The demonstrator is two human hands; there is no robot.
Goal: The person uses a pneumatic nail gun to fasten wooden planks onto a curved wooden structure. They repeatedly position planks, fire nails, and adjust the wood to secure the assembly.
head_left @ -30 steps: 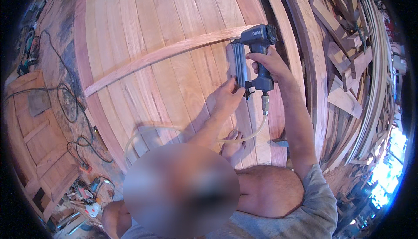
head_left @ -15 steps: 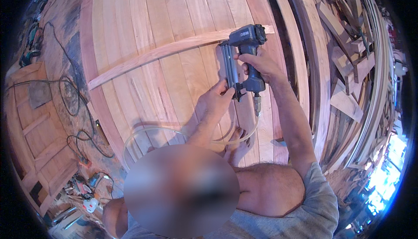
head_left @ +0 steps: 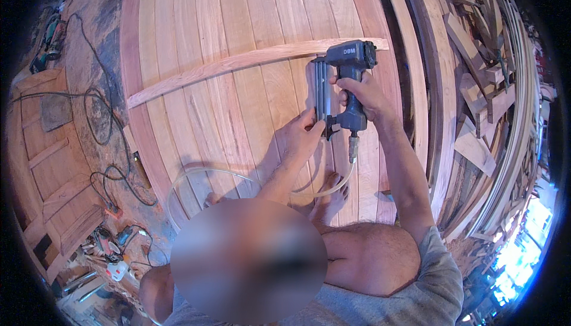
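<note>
My right hand (head_left: 364,95) is wrapped round the handle of a dark pneumatic nail gun (head_left: 352,55). The gun's head lies over the right part of a long, pale wooden strip (head_left: 238,63). Below the head, my left hand (head_left: 303,136) grips the lower end of the gun's metal magazine (head_left: 322,91) between thumb and fingers. A clear air hose (head_left: 345,188) runs from the fitting under the handle and loops to the left. The strip crosses a wide panel of joined wooden boards (head_left: 250,17), on which my bare feet rest.
On the right lie long planks (head_left: 437,88) and a heap of offcuts (head_left: 473,147). A framed wooden panel (head_left: 50,159) is on the dusty floor at left, crossed by a dark power cord (head_left: 107,118). Power tools (head_left: 50,43) lie at far left, others (head_left: 113,246) at lower left.
The view has shifted slightly, so the panel and the floor around it sit a little differently. Both hands keep their hold on the nail gun over the strip.
</note>
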